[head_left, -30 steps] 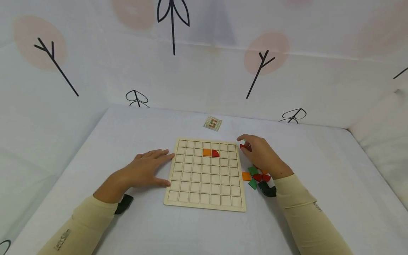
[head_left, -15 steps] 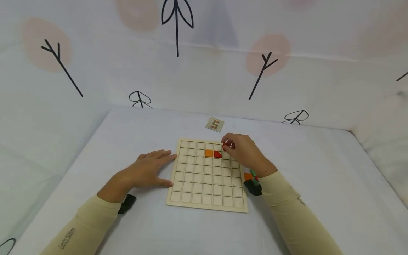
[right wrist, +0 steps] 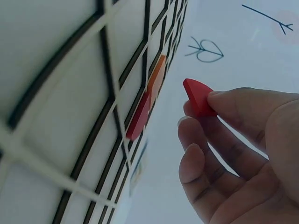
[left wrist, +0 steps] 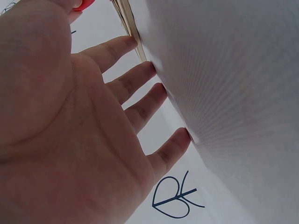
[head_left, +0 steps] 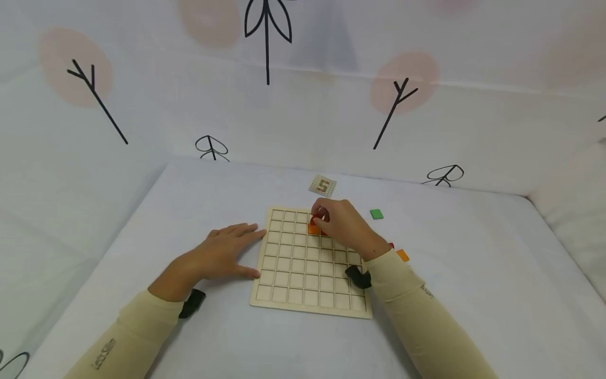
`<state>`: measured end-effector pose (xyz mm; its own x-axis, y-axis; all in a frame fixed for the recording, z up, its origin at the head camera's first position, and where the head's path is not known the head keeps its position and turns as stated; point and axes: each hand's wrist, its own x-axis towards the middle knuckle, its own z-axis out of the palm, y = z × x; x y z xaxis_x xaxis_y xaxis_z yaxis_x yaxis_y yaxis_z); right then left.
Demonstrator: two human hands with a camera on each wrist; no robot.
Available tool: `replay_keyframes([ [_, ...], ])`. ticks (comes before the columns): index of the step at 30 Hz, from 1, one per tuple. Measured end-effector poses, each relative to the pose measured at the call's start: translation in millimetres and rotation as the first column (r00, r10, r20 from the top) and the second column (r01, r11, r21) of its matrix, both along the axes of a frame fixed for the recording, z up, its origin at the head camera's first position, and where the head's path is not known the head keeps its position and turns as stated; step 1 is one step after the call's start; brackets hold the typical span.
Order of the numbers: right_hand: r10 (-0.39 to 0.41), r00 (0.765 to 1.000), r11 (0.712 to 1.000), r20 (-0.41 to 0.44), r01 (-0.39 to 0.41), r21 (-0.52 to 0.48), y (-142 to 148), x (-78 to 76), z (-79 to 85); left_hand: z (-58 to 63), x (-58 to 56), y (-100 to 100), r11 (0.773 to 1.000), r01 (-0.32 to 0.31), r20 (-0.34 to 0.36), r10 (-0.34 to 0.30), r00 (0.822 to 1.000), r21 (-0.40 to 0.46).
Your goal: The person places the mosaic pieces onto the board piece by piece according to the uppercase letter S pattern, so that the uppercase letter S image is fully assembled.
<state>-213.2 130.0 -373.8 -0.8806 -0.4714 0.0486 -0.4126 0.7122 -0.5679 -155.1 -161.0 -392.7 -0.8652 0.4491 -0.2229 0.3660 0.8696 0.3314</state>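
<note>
A wooden grid board (head_left: 293, 266) lies on the white cloth. My left hand (head_left: 220, 251) is spread flat at its left edge, thumb and fingertips against the rim; the left wrist view shows its palm and straight fingers (left wrist: 140, 107). Over the board's upper rows, my right hand (head_left: 343, 223) pinches a red quarter-round tile (right wrist: 200, 95) between thumb and fingers. In the right wrist view this tile is held above the board surface. Set in the grid below are an orange square tile (right wrist: 157, 79) and another red quarter-round tile (right wrist: 139, 116), mostly covered by the right hand in the head view.
A small pattern card (head_left: 323, 186) with an S design lies beyond the board. Right of the board are a green tile (head_left: 376, 214), an orange tile (head_left: 402, 255) and a bit of red tile (head_left: 391, 245); the right forearm hides the rest of the pile.
My right hand has moved left from beside the board to above its upper rows, carrying the red tile. The green tile behind it has come into view. My left hand stays at the edge.
</note>
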Motion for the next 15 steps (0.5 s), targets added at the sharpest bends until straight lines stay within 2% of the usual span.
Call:
replay_keyframes([
  [8,0.037,0.999,0.999,0.007,-0.036,-0.025,-18,-4.8,-0.8,0.4,-0.2,1,1.000,0.002,0.003,-0.002,1.000,-0.012],
  [15,0.030,0.998,0.999,0.048,-0.028,-0.030,-25,-8.6,-6.9,-0.6,-1.6,0,1.000,0.007,-0.004,-0.007,1.000,-0.018],
])
